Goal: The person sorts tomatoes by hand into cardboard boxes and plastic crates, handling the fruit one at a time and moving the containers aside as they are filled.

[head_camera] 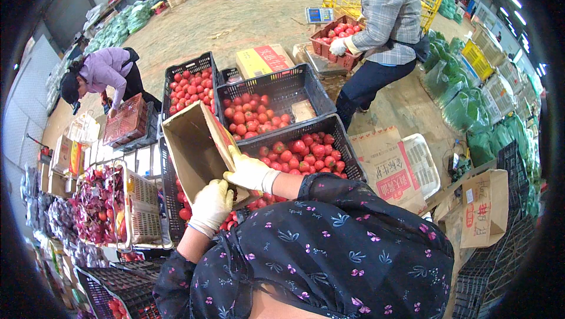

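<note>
My left hand (211, 206), in a pale glove, grips the near edge of an open cardboard box (187, 147). My right hand (250, 170), also gloved, holds the box's right side, close to my left hand. The box is tilted, its opening facing me, and its inside looks bare as far as it shows. It is above black plastic crates of tomatoes. To its right, tomatoes (304, 153) lie in a black crate (355, 160). Beyond, another black crate (320, 85) holds tomatoes (249, 116) and a piece of cardboard (303, 110).
A co-worker (388, 23) at the upper right holds a red crate (320, 45) of tomatoes over a scale. Another person (108, 74) bends over stacked crates at left. A white crate (143, 213) of purple-red produce stands left; flattened cardboard (388, 171) lies right.
</note>
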The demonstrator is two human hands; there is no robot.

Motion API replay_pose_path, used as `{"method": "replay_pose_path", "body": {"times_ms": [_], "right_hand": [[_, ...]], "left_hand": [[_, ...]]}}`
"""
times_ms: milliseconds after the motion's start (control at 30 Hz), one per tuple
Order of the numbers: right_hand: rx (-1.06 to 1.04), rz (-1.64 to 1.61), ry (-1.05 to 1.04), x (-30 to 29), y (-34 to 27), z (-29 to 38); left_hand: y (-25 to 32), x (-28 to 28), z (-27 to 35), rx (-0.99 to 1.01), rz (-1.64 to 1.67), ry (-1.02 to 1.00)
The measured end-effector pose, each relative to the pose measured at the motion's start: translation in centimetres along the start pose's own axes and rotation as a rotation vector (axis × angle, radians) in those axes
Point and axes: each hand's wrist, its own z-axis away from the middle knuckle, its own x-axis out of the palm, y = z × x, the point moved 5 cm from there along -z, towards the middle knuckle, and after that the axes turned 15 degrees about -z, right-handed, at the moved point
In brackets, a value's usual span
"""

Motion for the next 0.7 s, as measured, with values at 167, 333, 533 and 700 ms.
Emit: {"method": "replay_pose_path", "body": {"times_ms": [167, 333, 533, 700], "right_hand": [[0.097, -0.028, 0.016, -0.7, 1.3, -0.1], [0.105, -0.037, -0.003, -1.0, 0.8, 0.8], [0.056, -0.038, -0.007, -0.5, 0.8, 1.4], [0.076, -0.031, -0.008, -0.5, 1.3, 1.3]], "left_hand": [[0.5, 0.3, 1.0, 0.018, 0.174, 0.175], [-0.3, 2.5, 2.1, 0.002, 0.202, 0.373], [-0.9, 2.8, 2.6, -0.076, 0.179, 0.367], [-0.6, 3.3, 2.5, -0.117, 0.16, 0.392]]}}
